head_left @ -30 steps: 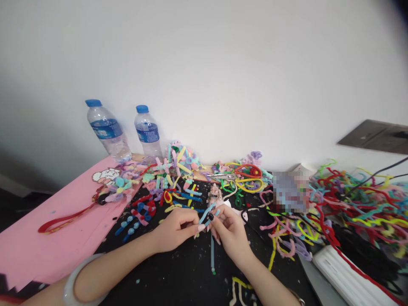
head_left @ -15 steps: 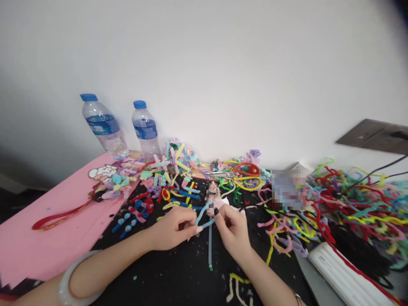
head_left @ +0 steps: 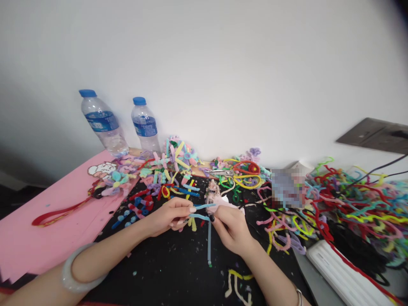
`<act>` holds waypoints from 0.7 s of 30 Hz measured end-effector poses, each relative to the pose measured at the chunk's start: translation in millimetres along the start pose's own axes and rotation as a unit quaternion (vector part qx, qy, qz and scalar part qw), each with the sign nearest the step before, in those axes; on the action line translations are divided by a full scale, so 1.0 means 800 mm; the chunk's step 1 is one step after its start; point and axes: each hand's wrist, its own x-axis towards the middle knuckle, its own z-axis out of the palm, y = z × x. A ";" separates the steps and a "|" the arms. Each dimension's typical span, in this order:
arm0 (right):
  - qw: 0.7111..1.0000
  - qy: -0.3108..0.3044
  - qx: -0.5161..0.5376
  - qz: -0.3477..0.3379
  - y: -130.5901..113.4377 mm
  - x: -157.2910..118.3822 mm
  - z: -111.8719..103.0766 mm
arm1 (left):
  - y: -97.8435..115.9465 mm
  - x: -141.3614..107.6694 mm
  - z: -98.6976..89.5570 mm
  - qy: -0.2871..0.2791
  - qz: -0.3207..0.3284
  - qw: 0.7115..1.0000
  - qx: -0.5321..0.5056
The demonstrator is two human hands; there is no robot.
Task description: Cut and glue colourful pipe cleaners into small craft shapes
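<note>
Strands (head_left: 205, 206), blue, lie left-right, bridging left fingers (head_left: 181, 211) and right fingers (head_left: 220, 228); both sets pinching them, neither nearer.

Wall (head_left: 223, 76): bright in the middle, dim gray at the left.
Top right corner (head_left: 402, 7): dark.
Bottles (head_left: 101, 121): little shiny spots.
Socket plate (head_left: 369, 135): looks stretched.
Left hand (head_left: 167, 217), right hand (head_left: 232, 227): softly lit, a bit fuzzy.
Patch (head_left: 287, 188): hidden under blurry squares.

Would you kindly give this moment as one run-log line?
left hand: pinching blue strands | right hand: holding them too | scissors: beyond both hands | bottles: back left
</note>
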 end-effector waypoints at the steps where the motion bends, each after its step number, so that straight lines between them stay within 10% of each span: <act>1: 1.000 0.003 -0.018 -0.005 0.001 -0.001 0.000 | 0.000 0.000 0.001 -0.001 -0.007 1.000 -0.007; 13: 0.987 0.064 -0.142 -0.030 0.007 0.000 0.005 | 0.000 -0.003 0.005 -0.048 -0.022 0.998 0.034; 21: 0.988 0.059 0.073 0.121 0.006 0.001 0.005 | -0.001 -0.003 0.000 -0.039 0.002 0.995 0.092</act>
